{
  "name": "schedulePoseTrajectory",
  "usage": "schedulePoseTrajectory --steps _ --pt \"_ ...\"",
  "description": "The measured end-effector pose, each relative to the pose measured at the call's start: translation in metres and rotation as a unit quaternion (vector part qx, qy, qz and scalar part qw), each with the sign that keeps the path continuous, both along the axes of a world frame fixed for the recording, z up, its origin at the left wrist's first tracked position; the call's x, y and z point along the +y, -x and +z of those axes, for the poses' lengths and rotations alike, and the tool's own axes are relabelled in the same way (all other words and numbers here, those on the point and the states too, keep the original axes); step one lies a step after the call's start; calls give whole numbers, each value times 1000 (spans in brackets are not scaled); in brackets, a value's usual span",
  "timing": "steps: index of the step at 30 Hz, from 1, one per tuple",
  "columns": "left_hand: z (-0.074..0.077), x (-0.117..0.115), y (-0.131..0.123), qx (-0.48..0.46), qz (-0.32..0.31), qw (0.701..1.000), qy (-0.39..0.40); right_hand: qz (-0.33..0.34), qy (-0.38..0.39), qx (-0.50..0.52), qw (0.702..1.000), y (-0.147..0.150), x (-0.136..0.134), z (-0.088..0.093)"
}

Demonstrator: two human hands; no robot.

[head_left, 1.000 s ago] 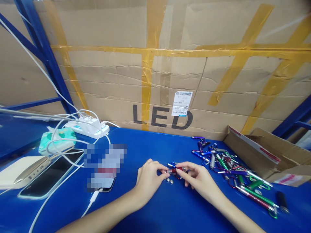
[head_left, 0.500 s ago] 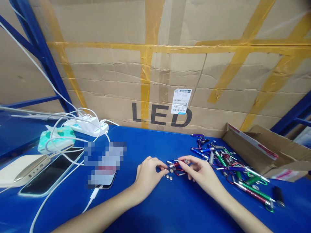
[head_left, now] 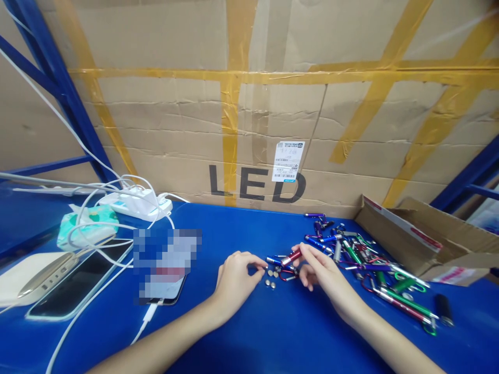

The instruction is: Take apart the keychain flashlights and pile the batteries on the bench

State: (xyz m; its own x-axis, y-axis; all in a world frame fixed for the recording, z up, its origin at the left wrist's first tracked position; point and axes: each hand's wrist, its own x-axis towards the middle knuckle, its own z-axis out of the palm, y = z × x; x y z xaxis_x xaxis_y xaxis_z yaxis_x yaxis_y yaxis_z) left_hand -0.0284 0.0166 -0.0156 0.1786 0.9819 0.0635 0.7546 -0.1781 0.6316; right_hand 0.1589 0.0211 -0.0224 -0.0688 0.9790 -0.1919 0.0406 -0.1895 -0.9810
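My right hand pinches a small red flashlight, tilted, just above the blue table. My left hand has thumb and forefinger closed near the button cells on the table; whether it holds 1 I cannot tell. A pile of keychain flashlights lies to the right.

A blue table carries everything. Near its left edge lie a white power bank, a dark tablet, a tissue pack and a white power strip with cables. Small button cells sit mid-table. Toward the right edge lie a heap of coloured keychain flashlights and an open cardboard box. A large taped carton stands along the far edge.
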Motion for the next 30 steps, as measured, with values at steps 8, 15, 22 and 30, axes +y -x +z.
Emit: schedulePoseTrajectory --steps 8,15,22,30 --pt "1 1 2 9 -3 1000 -24 -7 55 53 997 0 -2 4" --pt "-5 -3 1 71 -145 982 -99 4 43 39 998 0 -2 4" --pt "-7 -3 3 117 -171 971 -120 7 44 36 998 -1 -3 5" --pt "-7 0 2 111 -164 974 -114 11 42 33 998 0 -3 4"
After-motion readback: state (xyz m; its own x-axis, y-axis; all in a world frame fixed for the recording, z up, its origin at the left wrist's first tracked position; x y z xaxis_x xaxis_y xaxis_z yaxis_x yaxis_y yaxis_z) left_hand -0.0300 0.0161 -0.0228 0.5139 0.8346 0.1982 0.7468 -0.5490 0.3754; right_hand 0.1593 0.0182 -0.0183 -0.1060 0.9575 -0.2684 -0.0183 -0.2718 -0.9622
